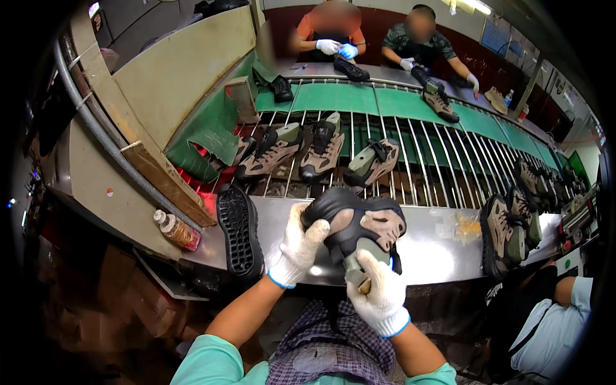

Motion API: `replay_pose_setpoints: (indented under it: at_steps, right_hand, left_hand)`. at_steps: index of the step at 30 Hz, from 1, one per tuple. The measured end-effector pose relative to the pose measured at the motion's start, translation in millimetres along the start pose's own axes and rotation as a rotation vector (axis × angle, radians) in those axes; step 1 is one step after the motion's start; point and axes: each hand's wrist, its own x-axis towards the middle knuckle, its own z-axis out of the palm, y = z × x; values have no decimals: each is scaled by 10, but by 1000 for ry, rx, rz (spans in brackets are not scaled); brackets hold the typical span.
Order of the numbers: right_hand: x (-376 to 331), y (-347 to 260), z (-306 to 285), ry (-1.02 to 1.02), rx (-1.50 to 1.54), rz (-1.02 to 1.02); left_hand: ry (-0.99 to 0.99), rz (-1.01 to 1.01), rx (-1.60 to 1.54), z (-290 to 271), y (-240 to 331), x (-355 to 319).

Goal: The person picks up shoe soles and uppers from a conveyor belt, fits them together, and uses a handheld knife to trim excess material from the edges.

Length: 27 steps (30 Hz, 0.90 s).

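Both of the wearer's hands, in white knitted gloves, are closed around one tan-and-black shoe [346, 221]: the left hand [298, 244] grips its black rubber part, and the right hand [382, 292] clasps the grey-green last [368, 249] protruding from its opening. It is held tilted above the near metal ledge, around the middle.

Beyond the hands, a conveyor of thin metal rods [449, 160] stretches from left to far right, with green sheeting [350, 99] along its far part. A large beige panel [186, 70] rises at the far left. The shiny metal ledge [430, 250] runs along the conveyor's near side.

Across the conveyor are two people with gloved hands: one in an orange top [303, 43] to the left, one in a camouflage shirt [443, 43] to the right. At the near right, someone in a pale blue shirt [545, 337] is partly visible.

On the left of the rods sits a cluster of similar tan-and-black shoes [323, 149], lasts showing in several. More shoes [499, 231] stand at the ledge's right end. A black outsole [239, 231] lies on its left part, tread showing. Just left of that is a small bottle [176, 230] with a pale cap.
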Motion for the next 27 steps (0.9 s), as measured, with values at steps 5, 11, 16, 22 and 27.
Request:
replay_pose_setpoints:
  at_steps: [5, 11, 16, 22, 27]
  right_hand:
    - [192, -2, 38, -86, -7, -46]
    - [-28, -5, 283, -218, -11, -35]
    - [-69, -31, 480, -327, 20, 101]
    - [-138, 108, 270, -481, 112, 334]
    - [235, 577, -549, -450, -314, 282]
  left_hand:
    - [68, -105, -86, -8, 59, 97]
    - [51, -110, 118, -150, 27, 102]
    - [5, -109, 345, -267, -54, 130]
    - [-175, -264, 905, -311, -114, 71]
    - [-599, -72, 1096, 76, 259, 435]
